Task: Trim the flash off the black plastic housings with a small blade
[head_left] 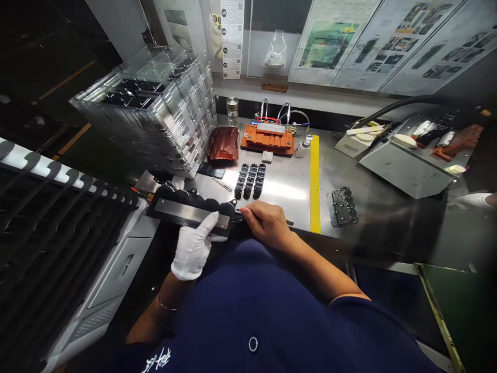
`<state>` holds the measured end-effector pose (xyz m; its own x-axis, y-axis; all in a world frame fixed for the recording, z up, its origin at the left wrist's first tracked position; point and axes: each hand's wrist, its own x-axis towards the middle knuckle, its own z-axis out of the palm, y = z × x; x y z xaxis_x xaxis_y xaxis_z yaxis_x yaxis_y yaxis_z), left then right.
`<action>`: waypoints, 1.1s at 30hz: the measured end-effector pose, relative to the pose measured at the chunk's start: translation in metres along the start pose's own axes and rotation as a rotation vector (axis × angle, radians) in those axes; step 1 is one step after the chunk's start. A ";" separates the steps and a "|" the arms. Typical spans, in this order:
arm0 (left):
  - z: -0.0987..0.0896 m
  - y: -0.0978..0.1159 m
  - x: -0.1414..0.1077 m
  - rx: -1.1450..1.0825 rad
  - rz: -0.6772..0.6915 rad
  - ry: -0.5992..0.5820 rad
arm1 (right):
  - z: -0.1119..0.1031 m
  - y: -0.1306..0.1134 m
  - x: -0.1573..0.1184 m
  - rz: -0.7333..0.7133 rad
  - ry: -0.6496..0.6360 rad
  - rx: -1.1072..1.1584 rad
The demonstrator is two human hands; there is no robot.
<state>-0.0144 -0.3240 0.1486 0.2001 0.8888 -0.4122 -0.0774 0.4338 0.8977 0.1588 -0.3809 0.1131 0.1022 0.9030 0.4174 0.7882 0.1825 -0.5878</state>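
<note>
My left hand [193,248], in a white glove, grips a long black plastic part [163,196] with a scalloped far edge. A flat silver metal strip [182,211] runs along the part's near face, and my fingers lie over its right end. My bare right hand [267,220] is closed, its fingertips pinched at the right end of the part near a small lug. What sits between those fingertips is hidden. Beyond my hands, several black scalloped pieces [250,181] stand in rows on the metal bench [287,186].
An orange fixture [267,139] stands at the back. To the left rise stacked clear plastic trays [171,114] beside a dark red pouch [224,144]. Right of the yellow tape [315,186] lies a black clustered part [344,207]. A gloved hand [471,200] shows at far right.
</note>
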 end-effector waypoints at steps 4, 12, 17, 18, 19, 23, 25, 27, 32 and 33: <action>0.000 -0.002 0.000 0.000 0.008 0.005 | 0.002 -0.001 0.001 0.018 -0.019 -0.022; -0.007 0.000 0.005 0.055 -0.072 -0.092 | -0.019 0.010 0.007 -0.097 -0.295 0.060; -0.004 -0.003 0.006 0.036 -0.107 -0.188 | -0.039 0.019 0.014 -0.217 -0.444 0.117; -0.002 -0.004 0.006 0.019 -0.113 -0.199 | -0.042 0.020 0.015 -0.232 -0.463 0.123; 0.000 -0.006 0.005 0.002 -0.122 -0.206 | -0.045 0.020 0.016 -0.247 -0.485 0.131; 0.005 -0.013 0.004 0.007 -0.191 -0.247 | -0.050 0.024 0.017 -0.295 -0.600 0.164; 0.006 -0.013 0.007 0.003 -0.207 -0.247 | -0.050 0.026 0.014 -0.329 -0.676 0.184; 0.004 -0.011 0.012 -0.042 -0.184 -0.170 | -0.049 0.028 0.010 -0.345 -0.723 0.210; -0.004 0.002 0.018 -0.076 -0.105 -0.096 | -0.054 0.032 0.011 -0.281 -0.546 0.261; -0.004 0.004 0.017 -0.076 -0.113 -0.116 | -0.055 0.031 0.013 -0.279 -0.500 0.233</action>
<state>-0.0148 -0.3067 0.1449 0.3227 0.8125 -0.4856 -0.1203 0.5440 0.8304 0.2176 -0.3851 0.1385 -0.4299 0.8717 0.2353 0.5855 0.4675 -0.6623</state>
